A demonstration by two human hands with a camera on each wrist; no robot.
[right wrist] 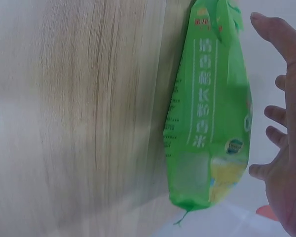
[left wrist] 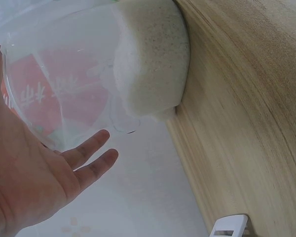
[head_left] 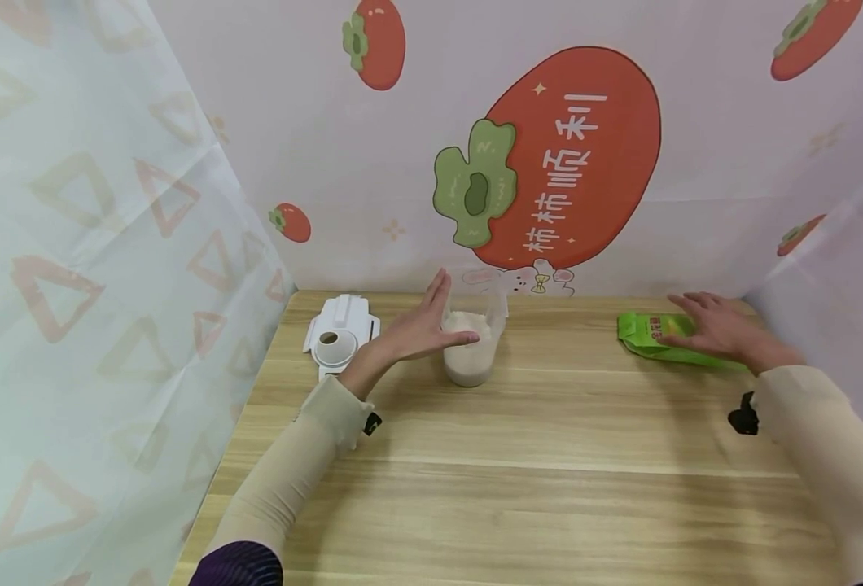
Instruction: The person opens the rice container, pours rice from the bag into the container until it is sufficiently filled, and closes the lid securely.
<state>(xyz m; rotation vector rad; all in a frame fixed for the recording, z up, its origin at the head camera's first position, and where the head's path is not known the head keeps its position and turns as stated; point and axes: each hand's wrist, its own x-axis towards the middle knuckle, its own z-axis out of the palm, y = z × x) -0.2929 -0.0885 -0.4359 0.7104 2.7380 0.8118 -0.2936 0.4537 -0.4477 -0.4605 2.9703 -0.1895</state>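
A clear plastic container, partly filled with white rice, stands upright near the back wall. My left hand is at its upper left side, thumb and straight fingers spread beside the rim; whether they touch it I cannot tell. On the right lies a green rice bag, flat on the table with printed characters on its side. My right hand hovers over the bag with fingers spread, apart from it in the right wrist view.
Left of the container lies a white plastic lid with a round spout-like part. The wooden table meets a patterned back wall and side sheets.
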